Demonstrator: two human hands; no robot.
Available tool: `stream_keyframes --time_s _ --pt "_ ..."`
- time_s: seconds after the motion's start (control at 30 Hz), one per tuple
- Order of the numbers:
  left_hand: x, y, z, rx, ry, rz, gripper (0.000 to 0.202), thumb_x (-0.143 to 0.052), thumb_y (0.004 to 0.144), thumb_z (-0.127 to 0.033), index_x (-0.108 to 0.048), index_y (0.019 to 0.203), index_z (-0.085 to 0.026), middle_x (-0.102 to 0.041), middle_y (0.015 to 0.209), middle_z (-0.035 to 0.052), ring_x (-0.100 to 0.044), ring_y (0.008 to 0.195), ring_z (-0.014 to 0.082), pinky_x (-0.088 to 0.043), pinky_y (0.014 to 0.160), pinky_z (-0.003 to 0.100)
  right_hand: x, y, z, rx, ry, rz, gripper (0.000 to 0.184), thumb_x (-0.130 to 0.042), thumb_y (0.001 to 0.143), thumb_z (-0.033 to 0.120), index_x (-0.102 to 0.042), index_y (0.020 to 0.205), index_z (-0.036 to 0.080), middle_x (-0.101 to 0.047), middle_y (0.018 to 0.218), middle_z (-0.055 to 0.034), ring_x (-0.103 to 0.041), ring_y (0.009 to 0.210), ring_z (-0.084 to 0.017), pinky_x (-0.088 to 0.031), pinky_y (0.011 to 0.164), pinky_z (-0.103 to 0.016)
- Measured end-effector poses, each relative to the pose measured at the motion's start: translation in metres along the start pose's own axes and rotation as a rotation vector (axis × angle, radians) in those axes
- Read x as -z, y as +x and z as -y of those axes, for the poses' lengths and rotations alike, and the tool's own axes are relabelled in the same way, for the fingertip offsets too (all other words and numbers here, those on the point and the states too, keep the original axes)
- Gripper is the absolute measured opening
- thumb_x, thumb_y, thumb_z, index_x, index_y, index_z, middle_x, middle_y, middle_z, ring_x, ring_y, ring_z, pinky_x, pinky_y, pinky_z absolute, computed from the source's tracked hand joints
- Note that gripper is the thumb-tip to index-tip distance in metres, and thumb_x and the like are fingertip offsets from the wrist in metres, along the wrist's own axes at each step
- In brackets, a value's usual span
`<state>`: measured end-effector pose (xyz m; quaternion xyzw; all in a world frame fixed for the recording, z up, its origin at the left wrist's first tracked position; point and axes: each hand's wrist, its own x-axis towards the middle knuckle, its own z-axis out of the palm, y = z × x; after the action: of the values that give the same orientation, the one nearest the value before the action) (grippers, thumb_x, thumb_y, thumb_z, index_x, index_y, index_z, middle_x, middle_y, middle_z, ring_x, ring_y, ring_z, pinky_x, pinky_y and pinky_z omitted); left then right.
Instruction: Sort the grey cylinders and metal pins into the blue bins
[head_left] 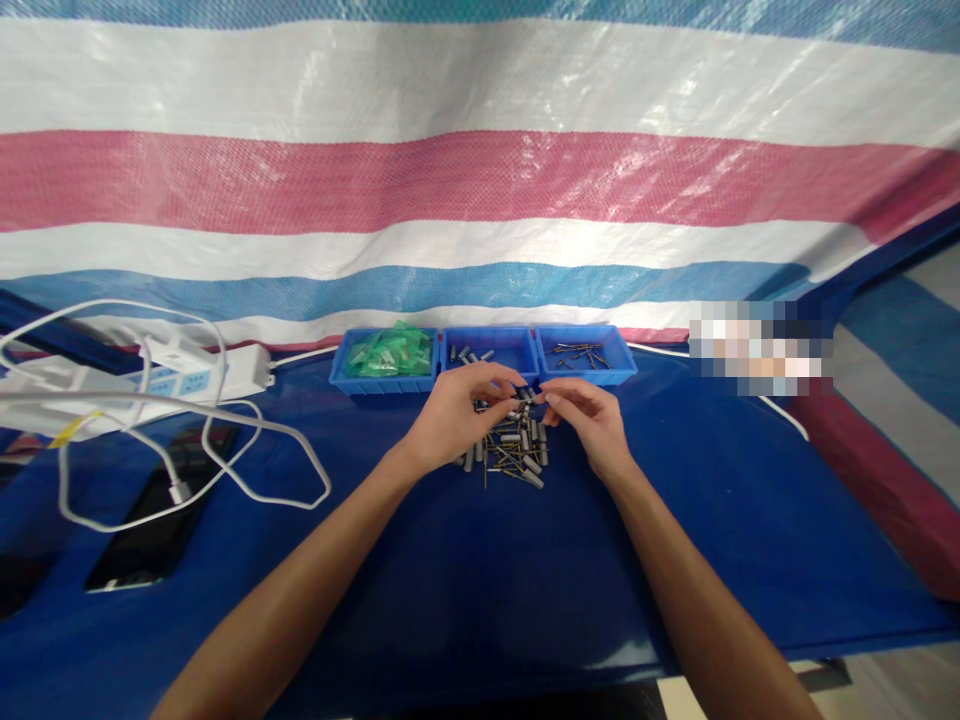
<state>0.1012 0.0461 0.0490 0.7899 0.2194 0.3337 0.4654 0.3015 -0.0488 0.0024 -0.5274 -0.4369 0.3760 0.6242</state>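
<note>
My left hand [463, 408] is closed in a pinch, thumb against fingertips, over a pile of small parts. Just across from it, my right hand [586, 415] pinches too, its fingertips almost meeting those of the left. Something small and thin seems to be between them, too small to name. Beneath both hands lies the pile of grey cylinders [532, 465] and thin dark-and-gold rods [507, 462], partly hidden by the left hand.
Three blue trays stand in a row behind: one with green plastic packets [390, 352], one with several grey cylinders [471, 356], one with thin rods [581, 352]. At left are a white power strip [244, 370], looped white cables [296, 430] and a black phone [150, 530].
</note>
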Motion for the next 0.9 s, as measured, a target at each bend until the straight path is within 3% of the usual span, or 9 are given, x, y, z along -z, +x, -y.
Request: stream_keyframes --time_s 0.2,0.43,0.63,0.9 --pt "0.0 0.0007 -0.001 0.008 0.012 -0.02 0.019 -0.066 0.093 -0.017 -0.073 0.111 -0.018 -0.076 0.094 0.0038 -0.074 0.077 0.0143 -0.064 0.073 0.026 -0.0038 -0.0024 0.0066 -0.029 0.024 0.051 0.023 -0.084 0.083 0.039 -0.08 0.099 0.024 -0.08 0.086 -0.0033 -0.068 0.063 -0.015 -0.058 0.063 -0.03" --pt "-0.0003 -0.0005 0.0011 -0.051 0.036 -0.038 0.023 -0.072 0.088 -0.014 -0.072 0.111 -0.018 -0.074 0.109 0.0075 -0.076 0.08 0.0143 -0.065 0.077 0.027 -0.0041 -0.0048 0.0071 -0.059 0.065 0.1 0.031 -0.086 0.08 0.04 -0.079 0.106 0.025 -0.08 0.088 -0.003 -0.069 0.065 -0.015 -0.057 0.062 -0.029" --pt "-0.0007 -0.0005 0.0024 -0.091 0.108 -0.02 0.025 -0.075 0.084 -0.012 -0.073 0.108 -0.018 -0.073 0.106 0.0058 -0.075 0.077 0.014 -0.064 0.076 0.028 -0.0043 -0.0044 0.0047 -0.085 0.051 0.129 0.025 -0.088 0.078 0.041 -0.081 0.094 0.023 -0.078 0.079 -0.0027 -0.069 0.062 -0.016 -0.056 0.06 -0.029" --pt "-0.0033 -0.0012 0.0041 -0.085 0.112 0.01 0.024 -0.074 0.085 -0.014 -0.073 0.108 -0.017 -0.073 0.104 0.0065 -0.072 0.079 0.0127 -0.063 0.076 0.027 -0.0068 -0.0054 0.004 -0.087 0.029 0.117 0.025 -0.087 0.079 0.044 -0.081 0.092 0.023 -0.075 0.071 -0.001 -0.066 0.06 -0.016 -0.054 0.058 -0.03"
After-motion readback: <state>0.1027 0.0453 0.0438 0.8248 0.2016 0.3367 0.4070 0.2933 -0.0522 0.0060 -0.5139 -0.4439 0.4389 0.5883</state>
